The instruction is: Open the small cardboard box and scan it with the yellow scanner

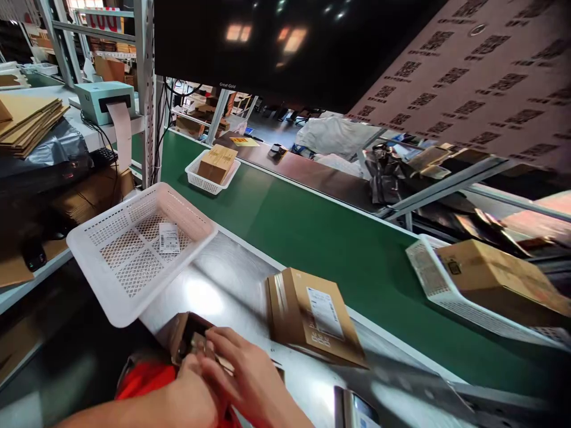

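At the bottom of the view, a small cardboard box [179, 334] with a dark, open inside stands on the metal table, in front of my body. My left hand [196, 380] is at the box's near side, its fingers bent and partly covered by the other hand. Over it lies my right hand [238, 359], fingers curled and pressed together above the box opening. Something small and pale shows between the fingertips, too blurred to name. To the right sits a closed brown carton [289, 303] with a white shipping label [325, 312].
A white basket [118, 315] holding a label [169, 238] stands at left. Along the green conveyor [303, 229] are two more baskets [203, 182] [428, 267] with cartons. A dark device [357, 410] lies low right. A monitor [276, 47] hangs overhead; a label printer [104, 98] is back left.
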The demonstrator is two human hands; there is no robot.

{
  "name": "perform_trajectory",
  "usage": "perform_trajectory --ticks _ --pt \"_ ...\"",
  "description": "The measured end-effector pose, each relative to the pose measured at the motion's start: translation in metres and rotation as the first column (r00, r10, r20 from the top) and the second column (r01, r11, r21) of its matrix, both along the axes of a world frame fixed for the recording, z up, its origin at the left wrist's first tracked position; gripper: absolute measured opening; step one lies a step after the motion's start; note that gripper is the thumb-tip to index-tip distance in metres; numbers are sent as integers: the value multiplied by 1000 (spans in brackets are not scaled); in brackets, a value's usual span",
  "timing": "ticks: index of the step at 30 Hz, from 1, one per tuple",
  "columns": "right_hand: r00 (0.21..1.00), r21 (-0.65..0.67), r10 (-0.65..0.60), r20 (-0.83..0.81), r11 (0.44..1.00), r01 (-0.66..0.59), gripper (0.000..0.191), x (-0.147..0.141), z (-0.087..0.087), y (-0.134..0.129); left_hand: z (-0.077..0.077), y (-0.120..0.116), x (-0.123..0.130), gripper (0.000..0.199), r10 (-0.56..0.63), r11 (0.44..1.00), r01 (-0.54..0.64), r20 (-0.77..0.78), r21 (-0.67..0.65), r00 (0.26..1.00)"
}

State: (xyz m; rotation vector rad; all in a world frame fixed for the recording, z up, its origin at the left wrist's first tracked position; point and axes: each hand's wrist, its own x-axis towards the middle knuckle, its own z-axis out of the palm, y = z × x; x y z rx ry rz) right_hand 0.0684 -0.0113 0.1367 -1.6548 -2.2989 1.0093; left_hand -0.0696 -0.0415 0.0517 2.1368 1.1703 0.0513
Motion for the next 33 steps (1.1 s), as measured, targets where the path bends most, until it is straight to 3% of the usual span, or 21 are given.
perform_trajectory --ticks 2,4,5,6,7,9,11,14,18,19,21,23,24,26,28,31,33 --pt "972 133 -178 -155 971 199 40 43 -25 -29 29 2 -33 38 -53 999 52 84 17 995" --pt "851 264 -501 -157 809 525 54 79 -64 -65 47 5 -67 45 21 1000 -22 127 12 992" --pt "760 287 -637 -128 710 643 65 90 -85 -84 50 8 -81 48 96 995 -97 107 0 990" --pt "694 252 -712 -104 656 711 73 95 -105 -102 49 10 -90 51 170 985 -170 60 -11 984" --pt "673 171 -734 -90 655 737 74 96 -123 -118 44 12 -95 57 219 976 -219 -4 -15 976" --pt "727 36 -681 -92 727 685 71 83 -144 -142 34 18 -91 74 213 975 -219 -147 -27 966" --pt "815 34 -575 -68 815 578 74 62 -145 -150 29 26 -78 82 141 988 -154 -282 -25 949" --pt "889 106 -446 101 894 436 94 38 -120 -130 42 41 -57 69 38 999 -19 -435 49 900" --pt "933 33 -275 233 961 275 86 42 -88 -85 57 56 -34 63 -327 935 355 -405 -6 854" --pt "939 17 -263 224 964 266 83 47 -84 -76 54 57 -31 64 -389 914 403 -370 -44 843" --pt "946 0 -275 173 960 279 75 57 -84 -66 40 61 -28 59 -395 912 408 -330 -33 857" --pt "944 -9 -312 103 949 315 63 60 -87 -64 17 69 -32 50 -369 888 428 -296 166 881" --pt "932 -4 -355 70 934 356 61 59 -90 -65 4 74 -36 46 -351 847 424 -262 321 899" --pt "870 18 -492 18 870 492 66 48 -96 -68 -22 85 -40 56 -280 712 309 -149 630 948" --pt "752 45 -658 -25 751 659 66 32 -103 -70 -42 95 -41 83 -209 612 147 -21 777 978" --pt "503 28 -851 -153 505 863 62 15 -122 -68 -63 100 -44 99 -203 594 102 25 798 979" --pt "364 -52 -879 -309 398 916 76 20 -141 -72 -77 102 -54 95 -221 590 121 15 799 975"
